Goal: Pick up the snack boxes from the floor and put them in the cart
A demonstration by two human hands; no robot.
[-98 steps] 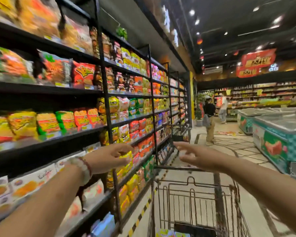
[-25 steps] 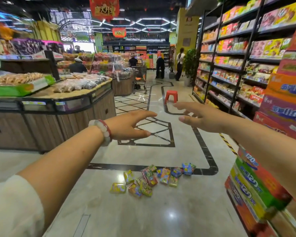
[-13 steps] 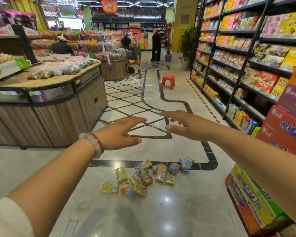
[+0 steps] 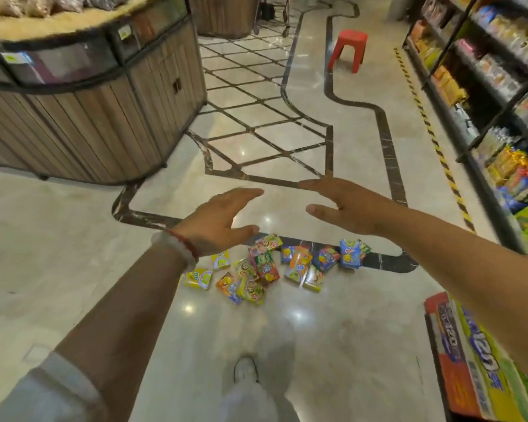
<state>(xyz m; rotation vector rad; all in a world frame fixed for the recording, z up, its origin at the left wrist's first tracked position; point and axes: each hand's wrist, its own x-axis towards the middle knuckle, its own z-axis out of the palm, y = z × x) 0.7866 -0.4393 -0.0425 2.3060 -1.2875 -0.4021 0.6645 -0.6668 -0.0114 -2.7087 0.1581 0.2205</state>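
Left hand and right hand, both held out in front of the person at about the same height, fingers straight and spread, palms turned toward each other, grasping nothing. A pale bead bracelet circles the left wrist. Below the hands, the snack boxes lie scattered on the polished floor in a loose cluster, several overlapping, the far ones across a dark inlaid line; the left hand partly covers the nearest yellow box in view. Neither hand touches any box. One shoe of the person stands nearer the camera than the cluster. Left: wooden display stand. Right: stocked shelves and stacked cartons. Beyond, a red stool on the floor
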